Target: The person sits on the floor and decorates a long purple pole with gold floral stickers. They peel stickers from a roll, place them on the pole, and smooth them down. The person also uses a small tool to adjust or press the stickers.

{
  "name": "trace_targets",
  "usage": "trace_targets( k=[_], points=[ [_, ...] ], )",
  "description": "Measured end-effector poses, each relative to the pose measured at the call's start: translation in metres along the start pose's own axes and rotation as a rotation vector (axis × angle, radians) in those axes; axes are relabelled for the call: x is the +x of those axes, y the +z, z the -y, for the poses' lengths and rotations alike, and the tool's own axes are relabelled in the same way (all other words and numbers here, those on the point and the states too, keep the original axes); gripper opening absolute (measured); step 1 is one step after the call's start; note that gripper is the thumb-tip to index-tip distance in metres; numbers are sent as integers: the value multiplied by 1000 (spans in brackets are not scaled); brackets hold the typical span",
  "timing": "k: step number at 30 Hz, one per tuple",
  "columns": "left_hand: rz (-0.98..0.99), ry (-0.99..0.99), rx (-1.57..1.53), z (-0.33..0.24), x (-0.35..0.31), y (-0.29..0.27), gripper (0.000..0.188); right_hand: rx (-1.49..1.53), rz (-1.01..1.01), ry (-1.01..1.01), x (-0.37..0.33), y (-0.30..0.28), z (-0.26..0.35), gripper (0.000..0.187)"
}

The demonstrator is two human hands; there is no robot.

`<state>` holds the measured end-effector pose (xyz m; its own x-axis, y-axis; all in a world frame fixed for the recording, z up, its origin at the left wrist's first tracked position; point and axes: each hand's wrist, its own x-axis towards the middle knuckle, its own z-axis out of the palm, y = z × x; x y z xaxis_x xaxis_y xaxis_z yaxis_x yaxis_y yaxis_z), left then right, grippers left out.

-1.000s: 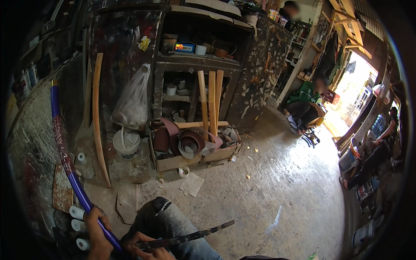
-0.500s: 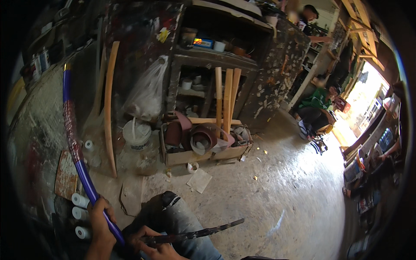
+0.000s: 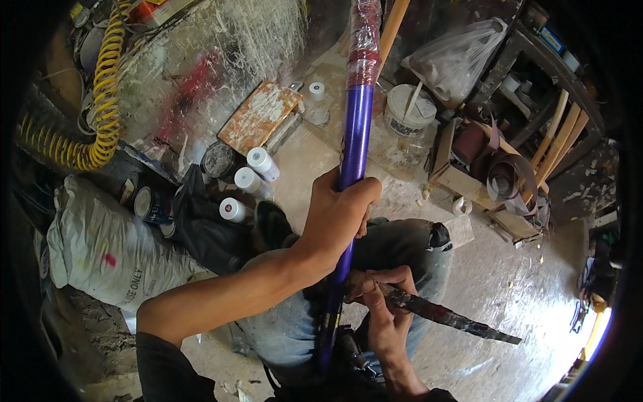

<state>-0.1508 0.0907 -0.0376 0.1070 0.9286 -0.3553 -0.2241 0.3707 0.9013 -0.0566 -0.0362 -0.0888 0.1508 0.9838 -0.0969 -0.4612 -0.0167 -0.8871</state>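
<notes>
View swung leftward; left hand (image 3: pixel 343 206) grips pole (image 3: pixel 357 130) (purple).

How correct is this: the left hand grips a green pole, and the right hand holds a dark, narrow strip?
The colour is wrong: the head view shows a purple pole, not green. The left hand grips it; the right hand holds a dark, narrow strip.

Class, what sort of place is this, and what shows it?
Probably a painting or finishing workshop: there's a coiled yellow hose, a paint-smeared board and what look like sandpaper rolls.
</notes>
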Motion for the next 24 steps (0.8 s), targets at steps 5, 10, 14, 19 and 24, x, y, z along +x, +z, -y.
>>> trace_targets(
  k=[5,10,14,19,24],
  points=[
    [31,34,-13,7,5,-2,15,21,4,-18,1,-4,-9,12],
    [-3,38,16,9,4,0,20,14,14,-14,1,-6,-11,12],
    [2,42,34,9,5,-1,20,7,20,-21,2,-8,-12,13],
    [7,39,33,10,5,0,20,-13,7,7,2,-9,-11,14],
    [11,37,24,10,6,1,19,-29,-12,-2,1,-8,-9,14]
  ],
)
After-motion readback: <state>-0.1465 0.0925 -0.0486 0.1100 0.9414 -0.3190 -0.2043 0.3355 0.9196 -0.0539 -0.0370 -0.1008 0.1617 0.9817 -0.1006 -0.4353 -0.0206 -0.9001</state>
